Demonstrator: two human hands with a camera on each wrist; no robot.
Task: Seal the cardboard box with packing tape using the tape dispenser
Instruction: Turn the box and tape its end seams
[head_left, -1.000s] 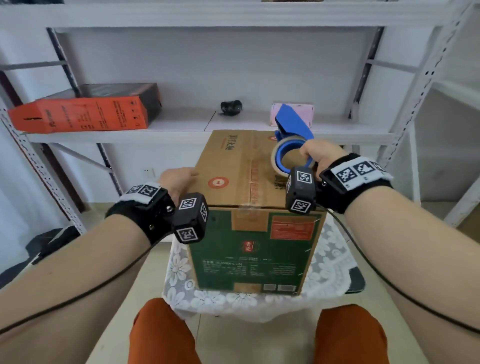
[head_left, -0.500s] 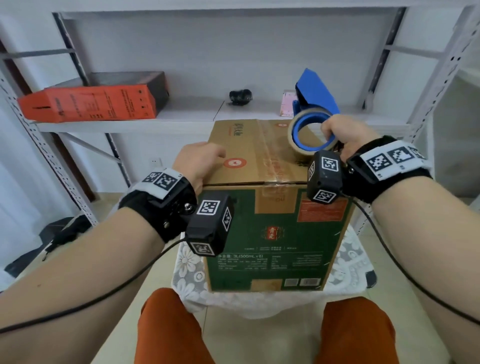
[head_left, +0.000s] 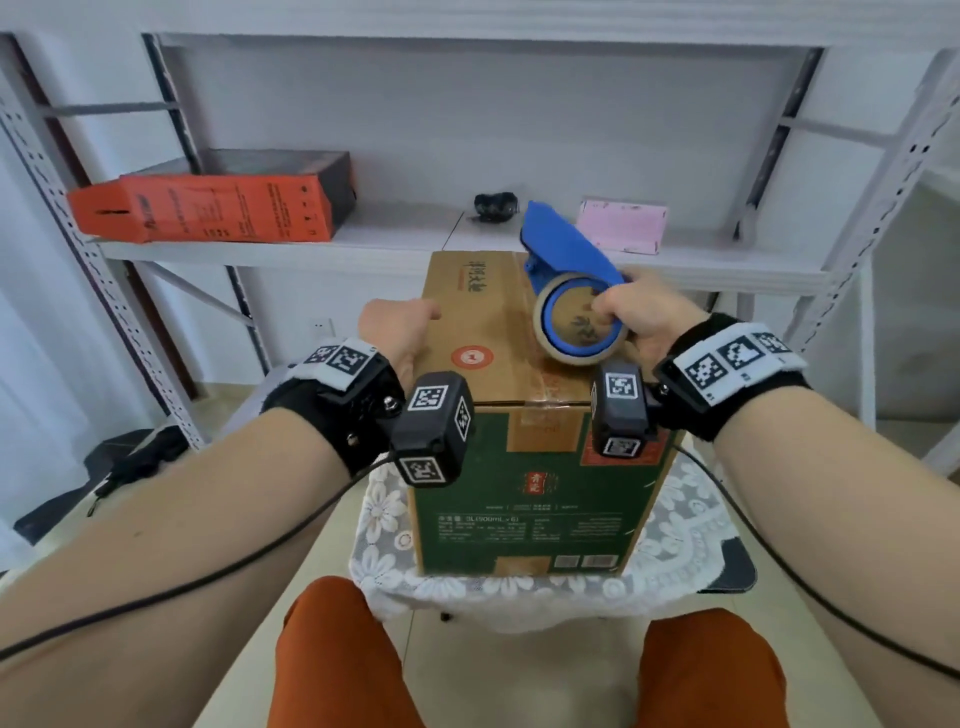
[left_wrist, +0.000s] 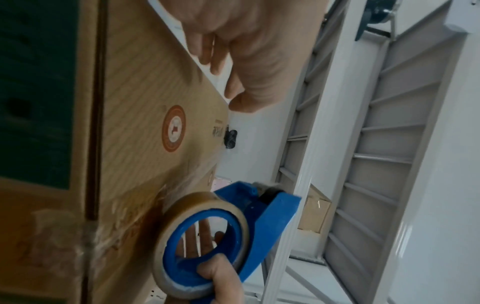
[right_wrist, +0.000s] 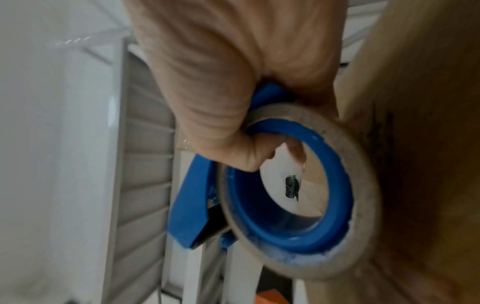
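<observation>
**Tape roll on the box top, both my hands at the carton**

Nearest me are my own knees in orange cloth, and just past them a white lace cloth (head_left: 387, 525) with a flower pattern, draped over the small stand that carries the cardboard box (head_left: 524, 499). The box's front is printed dark green with brown panels; its top is plain brown corrugated card with a round red stamp, and a glossy, wrinkled strip of clear tape runs over the near edge.

My left hand (head_left: 397, 332) lies on the left edge of the top, fingers bent down over the side.

My right hand (head_left: 641, 317) is clenched on the tape dispenser (head_left: 569, 254), thumb hooked through the blue plastic ring. The tape roll (head_left: 574, 325), translucent tan, stands on edge, touching the right part of the top, the blue blade guard pointing away from me.

Beyond, a grey metal shelf (head_left: 395, 241) holds a long orange carton (head_left: 208, 208), a small black object and a pink packet (head_left: 623, 226).
</observation>
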